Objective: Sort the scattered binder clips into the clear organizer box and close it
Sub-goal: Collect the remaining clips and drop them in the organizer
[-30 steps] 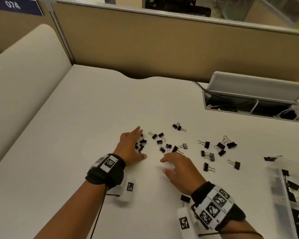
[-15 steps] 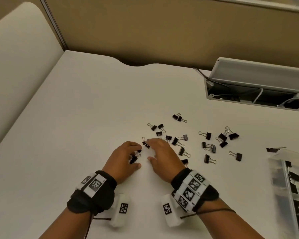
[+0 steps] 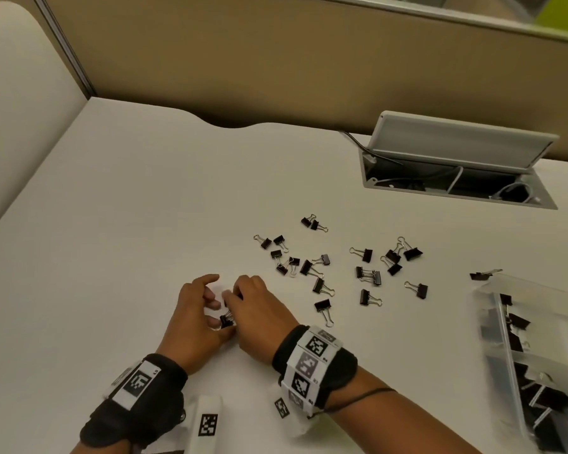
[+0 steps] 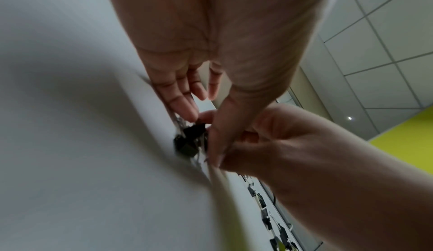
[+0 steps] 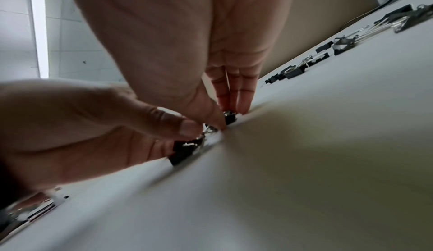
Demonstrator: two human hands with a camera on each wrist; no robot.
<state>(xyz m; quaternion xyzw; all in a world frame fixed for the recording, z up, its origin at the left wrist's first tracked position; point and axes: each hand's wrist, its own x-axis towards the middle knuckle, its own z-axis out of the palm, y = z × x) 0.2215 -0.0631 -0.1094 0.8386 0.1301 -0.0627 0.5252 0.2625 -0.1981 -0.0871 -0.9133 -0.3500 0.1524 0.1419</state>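
Near the front edge of the white desk (image 3: 118, 224), left of its middle, I have both hands together over a small bunch of black binder clips (image 3: 226, 320). My left hand (image 3: 195, 317) sits on the desk with its thumb and lower fingers curled in against the bunch, while the forefinger arches above it. My right hand (image 3: 254, 314) comes in from the right, thumb and fingertips closed on the same bunch; the right wrist view shows its thumb (image 5: 201, 110) pressing against the wire handles, with a black clip body (image 5: 181, 154) lying on the surface just below. In the left wrist view the dark clump (image 4: 191, 140) sits between the left fingers (image 4: 180, 103) and the right hand (image 4: 269, 138), all touching. How many clips are in the bunch I cannot tell, since the fingers hide most of it.

Toward the middle of the desk, beyond my right hand, the other loose clips (image 3: 322, 286) lie scattered, some touching in pairs, some apart. At the right edge stands the clear organizer box (image 3: 492, 309), its lid open, with dark clips already in its compartments (image 3: 545, 398). One clip (image 3: 482, 274) lies just beyond its far corner. Toward the back right corner, a cable hatch (image 3: 453, 152) in the desk stands propped open, wires visible inside.
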